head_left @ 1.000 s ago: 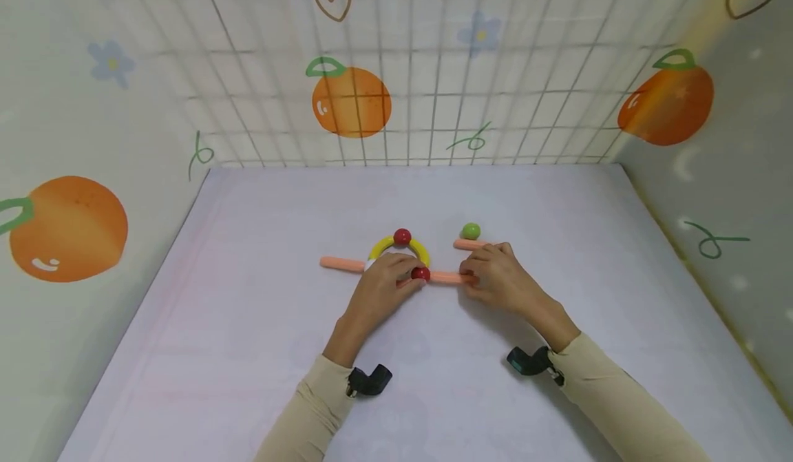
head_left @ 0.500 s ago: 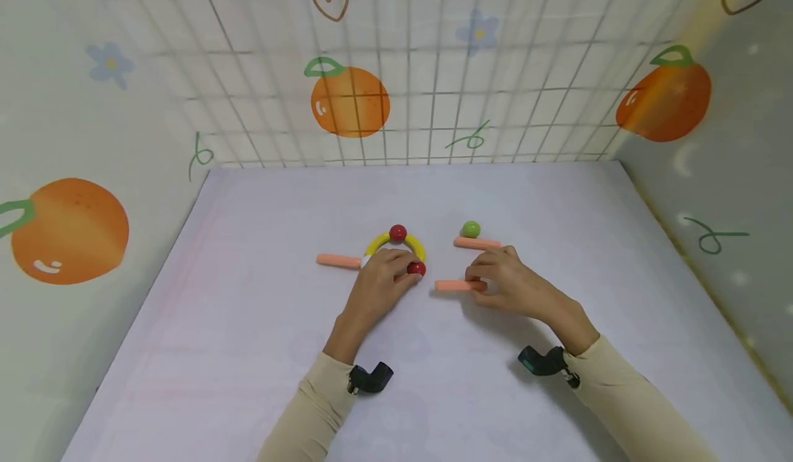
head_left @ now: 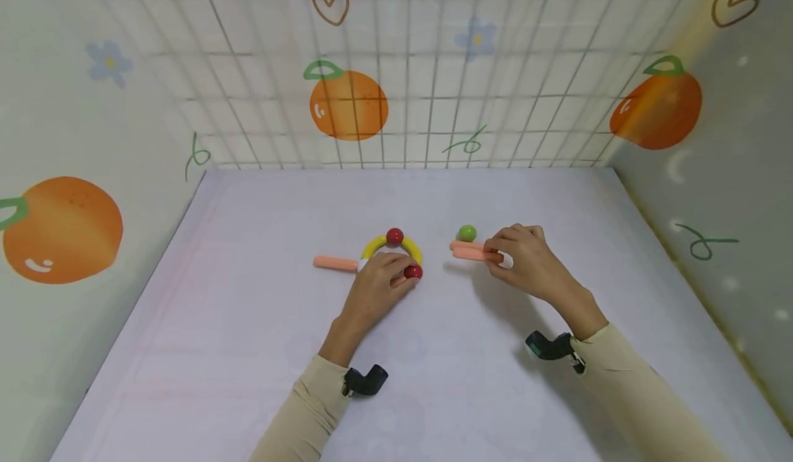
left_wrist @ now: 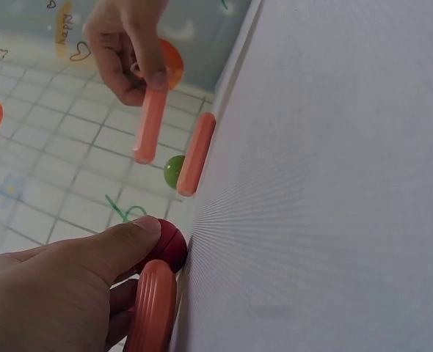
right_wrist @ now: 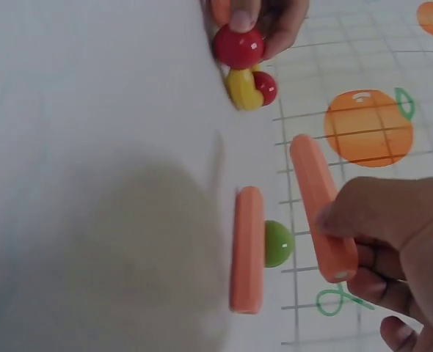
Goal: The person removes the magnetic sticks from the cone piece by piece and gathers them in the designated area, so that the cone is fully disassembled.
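My left hand (head_left: 381, 283) pinches a red ball (head_left: 415, 271) at the right end of a curved yellow piece (head_left: 374, 246). A second red ball (head_left: 394, 236) sits at the top of that curve, whose lower part my hand hides. Between thumb and fingers, my right hand (head_left: 523, 259) holds a salmon-coloured stick (right_wrist: 319, 198) above the table. Below it another salmon stick (right_wrist: 248, 249) lies against a green ball (right_wrist: 278, 243). In the left wrist view, one more salmon stick (left_wrist: 154, 304) shows close to the left fingers, beside the red ball.
A salmon stick (head_left: 335, 263) points left from the yellow curve, with a white part where they meet. The pale tabletop (head_left: 248, 352) is bounded by a grid-patterned back curtain (head_left: 421, 104) and printed side walls.
My right hand has drawn its salmon stick away from the red ball, then raised it and carried it right and back, near the green ball. The left hand stays almost in place.
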A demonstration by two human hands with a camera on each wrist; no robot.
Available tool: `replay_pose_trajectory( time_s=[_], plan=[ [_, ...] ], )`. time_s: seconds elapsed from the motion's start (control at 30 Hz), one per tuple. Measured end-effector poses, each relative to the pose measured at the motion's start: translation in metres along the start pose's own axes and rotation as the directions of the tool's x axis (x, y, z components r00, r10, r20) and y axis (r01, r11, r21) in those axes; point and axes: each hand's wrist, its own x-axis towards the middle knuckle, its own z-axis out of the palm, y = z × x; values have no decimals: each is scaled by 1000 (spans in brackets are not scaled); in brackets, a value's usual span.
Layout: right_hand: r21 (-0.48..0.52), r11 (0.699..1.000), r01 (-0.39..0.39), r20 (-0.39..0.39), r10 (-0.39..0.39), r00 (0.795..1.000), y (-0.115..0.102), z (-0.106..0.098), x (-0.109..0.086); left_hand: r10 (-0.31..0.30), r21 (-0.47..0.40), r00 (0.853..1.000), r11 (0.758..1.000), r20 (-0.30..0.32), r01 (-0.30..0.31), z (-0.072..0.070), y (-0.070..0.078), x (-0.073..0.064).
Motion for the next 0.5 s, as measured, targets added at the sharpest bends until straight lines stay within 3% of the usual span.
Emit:
replay_pose_trajectory(
  time_s=[0.5],
  plan=[
    [-55, 997, -48, 78, 52, 996, 13, 19, 12, 12, -5, 1000, 1000, -4, -12, 2, -2, -1]
  ],
)
